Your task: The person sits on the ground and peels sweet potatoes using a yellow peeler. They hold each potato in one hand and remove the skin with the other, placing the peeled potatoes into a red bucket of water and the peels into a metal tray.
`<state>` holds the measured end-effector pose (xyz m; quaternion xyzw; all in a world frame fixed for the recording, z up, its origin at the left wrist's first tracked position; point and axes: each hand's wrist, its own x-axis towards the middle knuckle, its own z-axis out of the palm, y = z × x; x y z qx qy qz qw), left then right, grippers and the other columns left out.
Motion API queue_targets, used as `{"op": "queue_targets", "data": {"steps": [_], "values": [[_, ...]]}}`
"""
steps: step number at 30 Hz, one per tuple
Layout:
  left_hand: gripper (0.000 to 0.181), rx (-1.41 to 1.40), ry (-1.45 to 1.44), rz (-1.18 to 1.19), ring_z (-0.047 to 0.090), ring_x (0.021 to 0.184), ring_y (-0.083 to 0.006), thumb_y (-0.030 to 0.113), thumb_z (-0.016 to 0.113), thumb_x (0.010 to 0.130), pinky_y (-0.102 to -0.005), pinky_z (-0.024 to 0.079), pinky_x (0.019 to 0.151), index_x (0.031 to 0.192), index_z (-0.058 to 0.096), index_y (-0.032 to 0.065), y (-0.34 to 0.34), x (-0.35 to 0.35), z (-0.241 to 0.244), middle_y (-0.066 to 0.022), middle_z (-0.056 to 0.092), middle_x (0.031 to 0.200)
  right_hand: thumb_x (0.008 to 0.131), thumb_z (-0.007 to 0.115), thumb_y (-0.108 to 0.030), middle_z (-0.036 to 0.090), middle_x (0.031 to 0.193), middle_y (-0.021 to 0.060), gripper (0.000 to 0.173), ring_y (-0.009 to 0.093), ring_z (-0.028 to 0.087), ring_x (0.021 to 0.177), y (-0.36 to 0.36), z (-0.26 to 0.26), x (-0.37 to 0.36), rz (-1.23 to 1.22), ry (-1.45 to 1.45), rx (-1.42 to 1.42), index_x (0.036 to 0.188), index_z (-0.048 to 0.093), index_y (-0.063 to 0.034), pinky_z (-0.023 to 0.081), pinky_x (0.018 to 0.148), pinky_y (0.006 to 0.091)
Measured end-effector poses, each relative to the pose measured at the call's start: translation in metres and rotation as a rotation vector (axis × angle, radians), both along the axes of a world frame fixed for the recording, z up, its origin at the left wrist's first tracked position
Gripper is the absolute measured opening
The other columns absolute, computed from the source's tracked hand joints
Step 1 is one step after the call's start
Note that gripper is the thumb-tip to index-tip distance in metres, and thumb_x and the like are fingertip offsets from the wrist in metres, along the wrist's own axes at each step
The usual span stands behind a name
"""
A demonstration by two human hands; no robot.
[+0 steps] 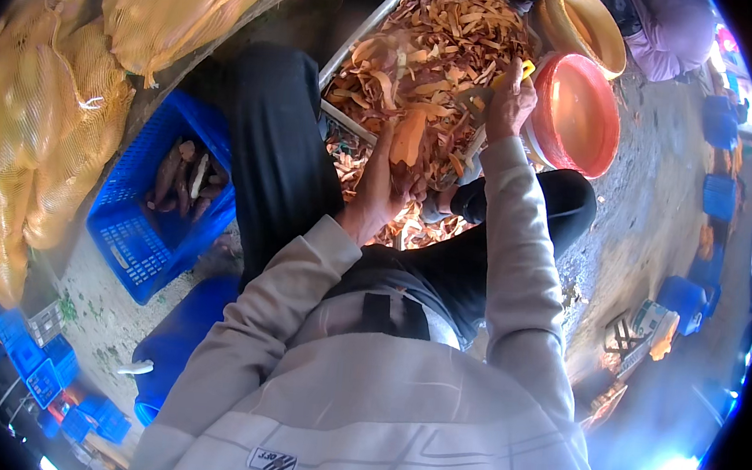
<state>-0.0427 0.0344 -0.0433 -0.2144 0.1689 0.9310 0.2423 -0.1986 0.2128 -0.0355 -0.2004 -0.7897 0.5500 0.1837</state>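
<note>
My left hand (382, 199) holds a partly peeled sweet potato (409, 137), its orange flesh facing up, over a heap of peelings. A yellow-handled peeler (527, 69) is in my right hand (512, 103), close to the rim of a red-rimmed bucket (613, 131). Orange and purplish peelings (472, 17) fill a metal-edged tray (383, 11) beyond my hands. More peelings (416, 228) lie below it, between my legs. My left fingers are partly hidden under the sweet potato.
A blue plastic crate (141, 269) with several unpeeled sweet potatoes (185, 177) stands at left. Yellow mesh sacks (6, 139) line the left side. A yellow basket (618, 55) stands behind the bucket, near another person (677, 33). Blue containers (682, 302) stand at far right.
</note>
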Motion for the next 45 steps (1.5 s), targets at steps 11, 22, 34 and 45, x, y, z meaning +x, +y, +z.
{"op": "queue_targets", "data": {"steps": [11,22,34,45], "values": [[0.044,-0.156,0.06,0.047,0.056,0.066,-0.0159,0.052,0.051,0.098,-0.032,0.049,0.058,0.125,0.056,0.0173,-0.002,0.005,-0.018,-0.0011,0.056,0.08,0.092,0.057,-0.044,0.045,0.062,0.0008,0.046,0.012,0.039,0.059,-0.043,-0.006,0.075,0.075,-0.043,-0.515,0.068,0.052,-0.0043,0.034,0.056,0.0321],[0.045,-0.138,-0.067,0.045,0.061,0.078,-0.0132,0.051,0.043,0.102,-0.0289,0.051,0.063,0.126,0.057,0.0158,0.008,0.002,0.012,-0.0014,0.063,0.093,0.095,0.056,-0.039,0.057,0.063,0.0074,0.047,0.014,0.054,0.059,-0.067,0.002,0.106,0.11,-0.085,-0.285,0.079,0.061,0.0045,0.044,0.057,0.0345],[0.036,-0.176,0.0,0.024,0.059,0.069,-0.0166,0.042,0.045,0.101,-0.0296,0.045,0.053,0.114,0.06,0.0127,0.002,0.0,-0.011,-0.0027,0.06,0.084,0.094,0.058,-0.043,0.055,0.064,0.0058,0.048,0.015,0.048,0.06,-0.064,-0.026,0.063,-0.006,-0.023,-0.302,0.082,0.062,0.0038,0.041,0.059,0.035],[0.043,0.053,-0.027,0.016,0.055,0.061,-0.0233,0.05,0.046,0.1,-0.0344,0.045,0.054,0.112,0.057,0.0105,0.001,0.002,-0.009,-0.0064,0.057,0.075,0.091,0.058,-0.049,0.059,0.067,0.011,0.054,0.018,0.054,0.058,-0.005,-0.017,-0.019,-0.048,-0.017,-0.307,0.08,0.062,0.0039,0.045,0.056,0.0351]]}}
